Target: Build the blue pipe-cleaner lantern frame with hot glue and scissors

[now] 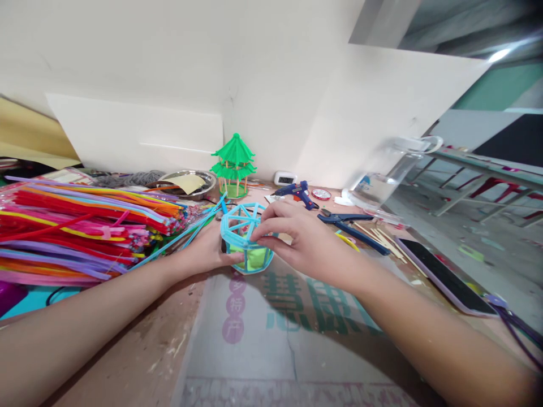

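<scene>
A small many-sided cage of light-blue pipe cleaners (pixel 230 233), with spokes across its top, stands above the printed sheet. Yellow-green material (pixel 257 259) shows inside its lower part. My left hand (pixel 207 247) is wrapped round the cage's left side, its thumb across the front and its other fingers partly hidden behind. From the right, my right hand (pixel 303 234) pinches the cage's top rim between thumb and fingers. Loose blue and green pipe cleaners (pixel 199 223) lie beside my left wrist.
Bundles of coloured pipe cleaners (pixel 85 226) fill the left. Behind stand a green pagoda model (pixel 235 161), a metal bowl (pixel 207 183) and a blue glue gun (pixel 297 193). Rightward are pliers (pixel 352 226), thin sticks (pixel 384 243), a phone (pixel 441 274) and a clear bottle (pixel 382 178).
</scene>
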`<action>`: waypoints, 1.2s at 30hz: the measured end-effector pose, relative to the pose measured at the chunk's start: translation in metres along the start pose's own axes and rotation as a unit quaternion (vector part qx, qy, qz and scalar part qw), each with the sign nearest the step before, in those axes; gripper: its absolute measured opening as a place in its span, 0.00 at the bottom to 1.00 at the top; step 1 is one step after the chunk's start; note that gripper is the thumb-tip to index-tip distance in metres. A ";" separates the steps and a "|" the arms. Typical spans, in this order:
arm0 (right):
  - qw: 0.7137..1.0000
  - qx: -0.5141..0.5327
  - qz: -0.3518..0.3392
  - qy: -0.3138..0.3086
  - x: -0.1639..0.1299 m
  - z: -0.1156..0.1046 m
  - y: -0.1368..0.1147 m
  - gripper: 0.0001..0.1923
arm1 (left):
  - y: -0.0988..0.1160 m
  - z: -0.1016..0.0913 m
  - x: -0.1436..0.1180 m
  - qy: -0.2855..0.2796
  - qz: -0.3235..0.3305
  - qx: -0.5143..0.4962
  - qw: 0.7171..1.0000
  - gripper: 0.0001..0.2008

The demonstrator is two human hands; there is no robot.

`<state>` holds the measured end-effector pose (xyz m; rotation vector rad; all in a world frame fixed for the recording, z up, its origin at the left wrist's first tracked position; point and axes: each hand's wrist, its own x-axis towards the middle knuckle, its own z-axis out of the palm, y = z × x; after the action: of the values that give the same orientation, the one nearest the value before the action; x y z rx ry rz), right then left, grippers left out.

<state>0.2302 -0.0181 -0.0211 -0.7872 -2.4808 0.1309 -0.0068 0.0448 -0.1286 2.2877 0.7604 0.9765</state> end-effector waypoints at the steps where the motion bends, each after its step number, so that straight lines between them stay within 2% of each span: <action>1: 1.000 0.000 -0.001 0.001 0.000 0.000 0.000 0.07 | 0.000 0.000 0.000 0.000 0.001 0.000 1.000 0.36; 5: 0.999 -0.004 0.003 0.035 0.000 -0.008 0.001 0.07 | 0.002 0.000 0.001 -0.003 -0.004 0.003 1.000 0.34; 11: 0.994 0.002 0.067 0.087 0.001 -0.029 0.001 0.04 | 0.000 -0.001 0.001 -0.011 0.006 -0.017 1.000 0.31; 14: 0.984 0.028 0.082 0.154 0.003 -0.027 -0.003 0.07 | -0.005 0.000 -0.001 0.000 -0.003 0.004 1.000 0.32; 16: 0.974 0.034 0.050 0.216 0.000 -0.018 -0.004 0.07 | -0.008 0.001 -0.002 0.009 -0.012 0.014 1.000 0.33; 18: 0.968 0.023 -0.019 0.251 -0.007 -0.004 -0.002 0.04 | -0.009 0.002 -0.003 0.012 -0.007 0.012 1.000 0.33; 20: 0.967 0.007 -0.065 0.246 -0.020 0.013 0.003 0.11 | -0.008 0.002 -0.003 0.011 0.002 0.011 1.000 0.33; 22: 0.968 -0.002 -0.063 0.244 -0.035 0.031 0.009 0.24 | -0.007 0.002 -0.002 0.004 0.005 0.014 1.000 0.33; 25: 0.971 -0.025 -0.052 0.232 -0.051 0.053 0.018 0.34 | -0.005 0.003 -0.001 -0.007 0.012 0.011 1.000 0.32; 29: 0.971 -0.044 -0.053 0.228 -0.055 0.064 0.024 0.36 | -0.003 0.004 0.000 -0.001 0.018 0.005 1.000 0.33; 36: 0.974 -0.059 -0.059 0.212 -0.053 0.062 0.023 0.31 | -0.001 0.004 -0.001 0.035 0.014 -0.012 0.999 0.36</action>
<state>0.2470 -0.0248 -0.1039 -0.6347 -2.1330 -0.2098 -0.0048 0.0433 -0.1320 2.2591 0.7439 1.0776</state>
